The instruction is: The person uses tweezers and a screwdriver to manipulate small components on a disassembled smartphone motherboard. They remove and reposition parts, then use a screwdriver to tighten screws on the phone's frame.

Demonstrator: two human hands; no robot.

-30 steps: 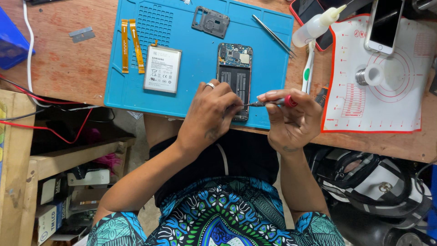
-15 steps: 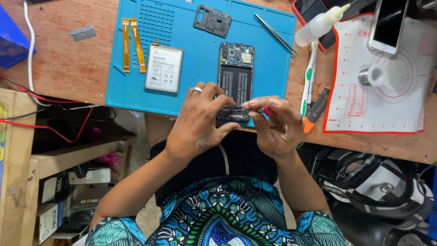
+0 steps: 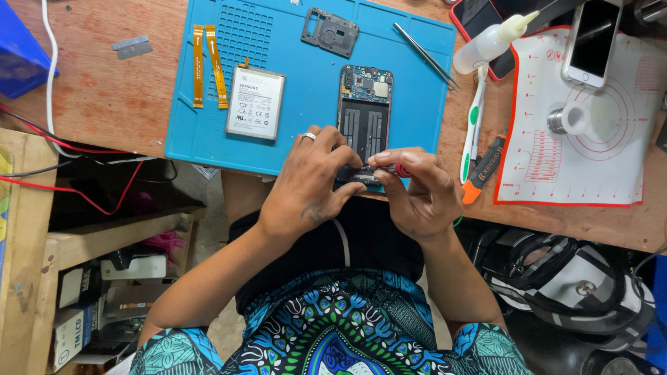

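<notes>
Opened phone (image 3: 365,114) lies back-up near the front edge of the blue mat (image 3: 208,139), its circuit board and empty battery bay exposed. Judging by the parts set aside, disassembly looks well along: the battery (image 3: 255,103) rests toward the mat's left side, two orange flex cables (image 3: 208,66) beyond it, a dark cover plate (image 3: 330,31) at the far edge. Work at the phone's near end seems left. The left hand (image 3: 313,184) presses on that near end, steadying it; the right hand (image 3: 417,187) pinches a red-handled screwdriver (image 3: 401,169) whose tip meets the phone there, directly between both hands.
</notes>
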